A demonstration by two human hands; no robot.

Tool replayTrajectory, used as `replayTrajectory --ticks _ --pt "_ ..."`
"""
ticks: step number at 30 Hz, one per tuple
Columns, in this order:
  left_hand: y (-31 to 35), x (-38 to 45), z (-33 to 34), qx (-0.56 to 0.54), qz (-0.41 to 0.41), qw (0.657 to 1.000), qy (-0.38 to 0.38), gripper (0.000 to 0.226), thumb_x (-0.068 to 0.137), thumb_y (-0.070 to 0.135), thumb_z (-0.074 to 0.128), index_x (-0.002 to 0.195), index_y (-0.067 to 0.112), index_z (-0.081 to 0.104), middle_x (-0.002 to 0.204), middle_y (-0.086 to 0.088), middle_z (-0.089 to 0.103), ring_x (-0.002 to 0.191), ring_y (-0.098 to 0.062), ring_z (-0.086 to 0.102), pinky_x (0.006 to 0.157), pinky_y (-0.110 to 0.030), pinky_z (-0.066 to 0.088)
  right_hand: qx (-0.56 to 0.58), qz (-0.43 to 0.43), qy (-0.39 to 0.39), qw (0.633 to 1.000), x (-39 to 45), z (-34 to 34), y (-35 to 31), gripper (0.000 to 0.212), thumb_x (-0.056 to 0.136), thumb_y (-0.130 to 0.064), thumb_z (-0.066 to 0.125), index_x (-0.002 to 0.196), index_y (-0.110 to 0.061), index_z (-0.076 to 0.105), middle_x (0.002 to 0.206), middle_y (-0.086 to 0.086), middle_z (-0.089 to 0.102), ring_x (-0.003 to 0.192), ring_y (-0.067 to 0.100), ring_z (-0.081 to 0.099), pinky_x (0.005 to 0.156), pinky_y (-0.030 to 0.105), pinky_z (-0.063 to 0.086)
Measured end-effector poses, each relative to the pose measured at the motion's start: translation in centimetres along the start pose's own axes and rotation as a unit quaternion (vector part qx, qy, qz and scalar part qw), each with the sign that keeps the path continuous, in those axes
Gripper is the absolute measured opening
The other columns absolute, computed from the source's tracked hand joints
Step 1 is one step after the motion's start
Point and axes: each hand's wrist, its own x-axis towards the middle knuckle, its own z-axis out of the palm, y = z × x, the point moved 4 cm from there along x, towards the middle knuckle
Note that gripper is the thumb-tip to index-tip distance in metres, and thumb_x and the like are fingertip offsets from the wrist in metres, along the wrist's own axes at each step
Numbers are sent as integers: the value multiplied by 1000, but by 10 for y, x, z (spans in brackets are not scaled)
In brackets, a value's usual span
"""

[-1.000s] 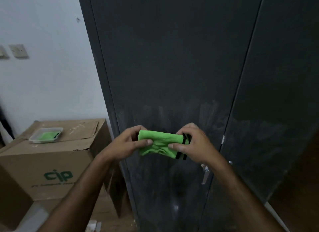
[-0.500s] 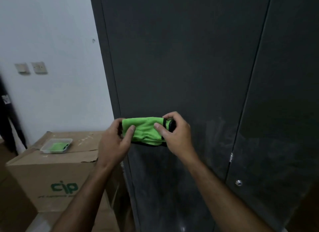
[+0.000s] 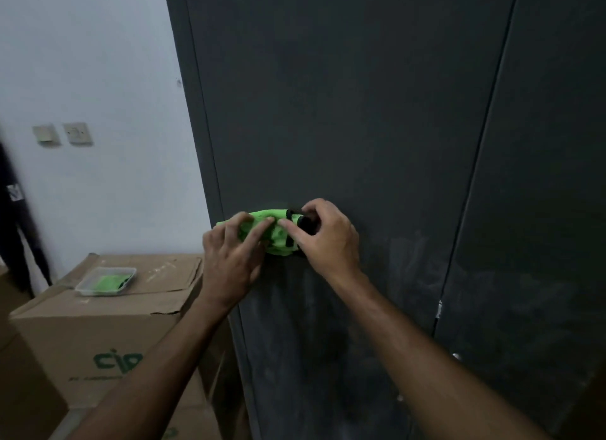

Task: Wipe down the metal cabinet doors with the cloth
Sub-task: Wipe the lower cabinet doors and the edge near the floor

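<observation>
A tray (image 3: 105, 280) sits on the box (image 3: 108, 328) left of the cabinet (image 3: 344, 112).

**Matt metal, soft cloth, rough cardboard**

The cabinet door (image 3: 344, 112) is dark grey painted metal, matt and smooth, with pale, chalky smears across its lower part toward 5 o'clock. The cloth (image 3: 275, 234) at centre is bright green, soft and fuzzy, with a black trim. At 8 o'clock the cardboard box (image 3: 98, 334) is brown, dull and creased paperboard; on it a tray (image 3: 105, 280) of clear, slightly glossy plastic. The wall (image 3: 91, 62) is matt white plaster.
</observation>
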Motion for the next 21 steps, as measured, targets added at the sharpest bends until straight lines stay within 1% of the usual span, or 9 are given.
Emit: replayTrajectory --ticks 2,5,9,12,14,15,17,19,21 --pt "0 0 5 17 -16 1000 -8 63 85 29 60 149 29 53 141 -16 44 115 -40 48 94 -51 39 10 -11 52 999 -1 -19 16 30 86 -55 71 90 -26 63 86 -11 59 79 11 57 66 33 50" --pt "6 -20 15 17 -45 999 -15 64 81 27 60 145 29 55 139 -18 44 114 -41 46 94 -53 39 -26 -8 150 988 -7 -50 52 19 92 -37 70 95 -19 68 98 -2 62 91 21 55 79 38 49" --pt "18 -71 23 22 -1 995 -96 73 72 24 56 145 30 46 137 -17 40 112 -44 50 92 -58 48 -120 29 156 980 -24 -82 105 22 92 -31 70 111 -20 68 115 4 54 104 27 50 91 42 45" --pt "10 -40 13 6 -54 997 -51 73 74 15 61 145 27 51 138 -21 43 112 -45 51 94 -54 43 -146 34 161 976 -34 -99 134 24 93 -30 69 116 -20 67 120 6 50 107 30 49 94 42 44" --pt "-3 0 5 -3 -115 993 9 64 81 17 61 145 24 55 137 -23 45 114 -43 47 95 -50 39 -156 45 176 971 -34 -111 149 26 95 -29 67 119 -21 66 121 8 49 109 32 48 94 46 45" --pt "-4 9 4 -5 -118 993 31 61 83 20 61 144 24 56 137 -23 45 115 -42 47 96 -49 38 -159 50 181 969 -33 -117 156 27 95 -29 67 121 -21 65 122 8 49 110 32 47 93 47 46" --pt "8 -2 13 -7 -71 997 41 63 82 20 64 144 24 56 136 -22 44 114 -42 46 96 -51 39 -162 57 181 968 -33 -126 167 28 97 -28 66 124 -21 65 123 7 48 111 30 46 91 47 47" --pt "33 -42 30 12 13 999 -31 81 69 18 80 144 26 52 136 -21 43 112 -41 45 94 -50 40 -159 59 165 972 -35 -132 177 28 97 -25 66 125 -20 65 123 7 48 111 29 46 89 42 47" --pt "46 -71 40 37 49 992 -111 104 51 18 96 144 27 48 136 -20 43 111 -40 45 93 -49 39 -149 52 141 977 -36 -135 186 28 96 -21 67 124 -17 66 120 8 49 109 29 47 87 32 42"
